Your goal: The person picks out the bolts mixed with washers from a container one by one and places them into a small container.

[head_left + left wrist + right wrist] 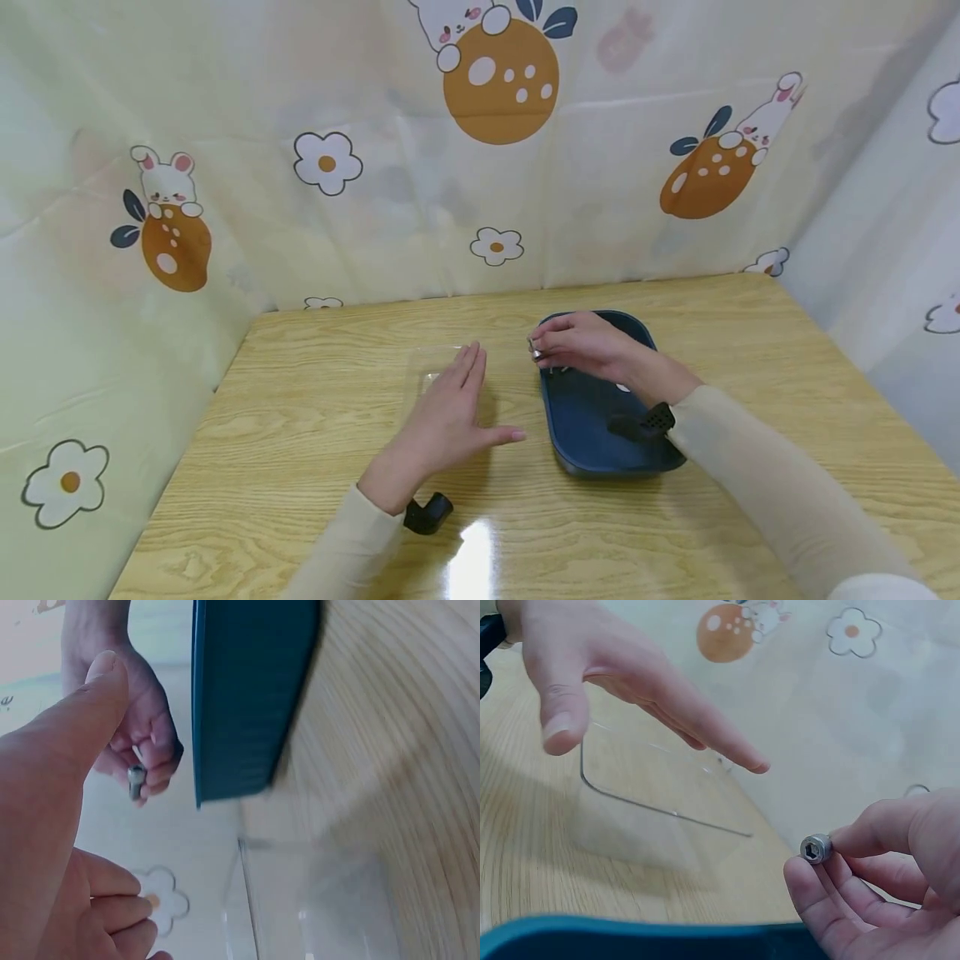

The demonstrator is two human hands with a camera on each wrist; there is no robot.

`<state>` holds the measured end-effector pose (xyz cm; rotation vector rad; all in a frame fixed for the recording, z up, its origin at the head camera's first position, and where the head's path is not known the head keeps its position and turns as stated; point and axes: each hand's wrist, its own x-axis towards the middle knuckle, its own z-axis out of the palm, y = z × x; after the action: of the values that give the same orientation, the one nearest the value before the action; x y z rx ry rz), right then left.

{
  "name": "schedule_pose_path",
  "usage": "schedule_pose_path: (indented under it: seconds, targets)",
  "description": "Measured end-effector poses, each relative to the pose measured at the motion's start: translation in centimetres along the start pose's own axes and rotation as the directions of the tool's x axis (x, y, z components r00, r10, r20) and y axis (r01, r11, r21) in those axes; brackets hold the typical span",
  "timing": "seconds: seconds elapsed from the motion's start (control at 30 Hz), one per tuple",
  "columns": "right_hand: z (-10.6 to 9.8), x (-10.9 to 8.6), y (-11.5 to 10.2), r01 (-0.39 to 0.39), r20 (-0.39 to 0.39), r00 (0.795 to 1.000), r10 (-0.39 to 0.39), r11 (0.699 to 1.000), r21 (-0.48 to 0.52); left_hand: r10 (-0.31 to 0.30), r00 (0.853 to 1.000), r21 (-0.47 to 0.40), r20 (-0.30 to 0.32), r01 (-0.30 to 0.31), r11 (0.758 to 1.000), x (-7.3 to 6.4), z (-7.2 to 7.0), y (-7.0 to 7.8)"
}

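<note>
Your right hand (588, 346) pinches a silver socket-head screw (815, 848) between thumb and fingertips, the other fingers bent behind it. The screw is up off the table, by the left rim of the dark blue bin (585, 425) near its far corner; the right wrist view shows the hexagonal recess in its head. Your left hand (450, 412) holds nothing: its fingers are straight and close together, and the thumb stands wide, pointing toward the bin. That hand is over a clear plastic box (345, 900), which sits to the left of the bin, apart from it. Small metal pieces (558, 369) show inside the bin under your right hand, too small to identify. Bin and box rest on a wood-grain table (300, 467), with a printed curtain (390, 83) behind.
</note>
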<state>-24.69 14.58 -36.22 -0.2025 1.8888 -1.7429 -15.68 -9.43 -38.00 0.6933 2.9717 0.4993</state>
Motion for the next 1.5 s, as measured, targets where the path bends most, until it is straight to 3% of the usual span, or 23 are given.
schedule_pose_path:
  seconds: [0.47, 0.7, 1.23, 1.5]
  targets:
    - [4.2, 2.9, -1.2, 0.013, 0.069, 0.998, -0.007, 0.997, -0.078, -0.134, 0.990, -0.051, -0.034, 0.132, 0.990, -2.3, -1.1, -4.2]
    - [6.0, 4.0, -1.2, 0.003, 0.082, 0.997, 0.003, 0.998, -0.065, -0.125, 0.991, -0.045, -0.050, 0.123, 0.991, -3.0, -0.9, -5.8]
    - [10.4, 6.4, -1.1, -0.002, 0.094, 0.995, 0.013, 0.993, -0.121, -0.191, 0.981, 0.000, -0.023, 0.191, 0.982, -3.8, -0.3, -7.5]
    - [11.9, 7.2, -1.1, -0.009, 0.080, 0.997, 0.022, 0.988, -0.157, -0.181, 0.983, -0.017, -0.037, 0.180, 0.984, -3.9, 0.1, -7.6]
